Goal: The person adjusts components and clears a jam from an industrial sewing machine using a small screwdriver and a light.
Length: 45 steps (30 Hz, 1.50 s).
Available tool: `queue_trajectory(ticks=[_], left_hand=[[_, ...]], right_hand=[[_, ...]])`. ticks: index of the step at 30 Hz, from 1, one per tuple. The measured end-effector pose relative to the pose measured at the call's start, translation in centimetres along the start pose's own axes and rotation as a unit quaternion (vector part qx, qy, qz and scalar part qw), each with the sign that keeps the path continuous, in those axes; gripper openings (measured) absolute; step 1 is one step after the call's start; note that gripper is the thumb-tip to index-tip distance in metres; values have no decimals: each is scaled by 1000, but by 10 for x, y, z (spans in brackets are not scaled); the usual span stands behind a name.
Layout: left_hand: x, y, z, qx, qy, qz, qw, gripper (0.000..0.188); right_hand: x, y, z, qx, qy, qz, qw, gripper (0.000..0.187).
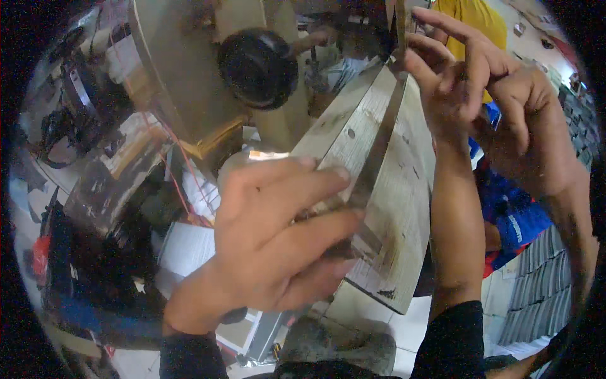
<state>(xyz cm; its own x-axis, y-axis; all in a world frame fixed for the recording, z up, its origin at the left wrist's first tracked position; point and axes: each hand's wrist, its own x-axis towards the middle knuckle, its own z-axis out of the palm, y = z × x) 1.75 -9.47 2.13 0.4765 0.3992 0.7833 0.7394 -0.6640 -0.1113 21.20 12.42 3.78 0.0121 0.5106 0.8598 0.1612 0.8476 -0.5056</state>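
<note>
A pale wooden board [404, 183] with knots and dark marks slants away in front of me. Along it runs a long, narrow dark strip [386, 136], which looks like metal and rises past the far end. My left hand [271, 234] is curled over the near part of the strip; blurred fingers hide what they hold. My right hand [435, 76] pinches the strip near its far end, its forearm passing beside the board's right edge. Close by on the right is another person's hand [517, 95], fingers bent and apart, partly overlapping mine in view.
A black round part [259, 68] juts from a beige machine body [189, 69] beyond my left hand. Dark clutter and orange wires [180, 183] lie to the left. At right are yellow cloth [480, 25], a person's blue garment [524, 221] and stacked grey ridged pieces [536, 297].
</note>
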Motion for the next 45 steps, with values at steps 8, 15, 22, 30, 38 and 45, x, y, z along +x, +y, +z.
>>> queue_trajectory(ticks=[8, 15, 22, 30, 38, 45], left_hand=[[-1, 1, 0, -32, 13, -13, 999, 26], [1, 1, -3, -32, 11, -25, 999, 27], [10, 8, -9, -26, -9, -35, 999, 34], [60, 14, -26, 47, -137, -56, 988, 53], [53, 6, -19, 17, -182, -127, 975, 64], [46, -1, -13, 12, -137, -115, 984, 61]], right_hand=[[10, 6, -7, 34, -32, -54, 997, 23], [17, 10, -6, 37, -32, -45, 998, 22], [21, 11, -11, 25, -35, -34, 998, 20], [32, 20, -2, 2, -41, -13, 999, 19], [29, 48, 0, -35, -43, 23, 998, 18], [20, 9, 15, 63, -21, -18, 998, 22]])
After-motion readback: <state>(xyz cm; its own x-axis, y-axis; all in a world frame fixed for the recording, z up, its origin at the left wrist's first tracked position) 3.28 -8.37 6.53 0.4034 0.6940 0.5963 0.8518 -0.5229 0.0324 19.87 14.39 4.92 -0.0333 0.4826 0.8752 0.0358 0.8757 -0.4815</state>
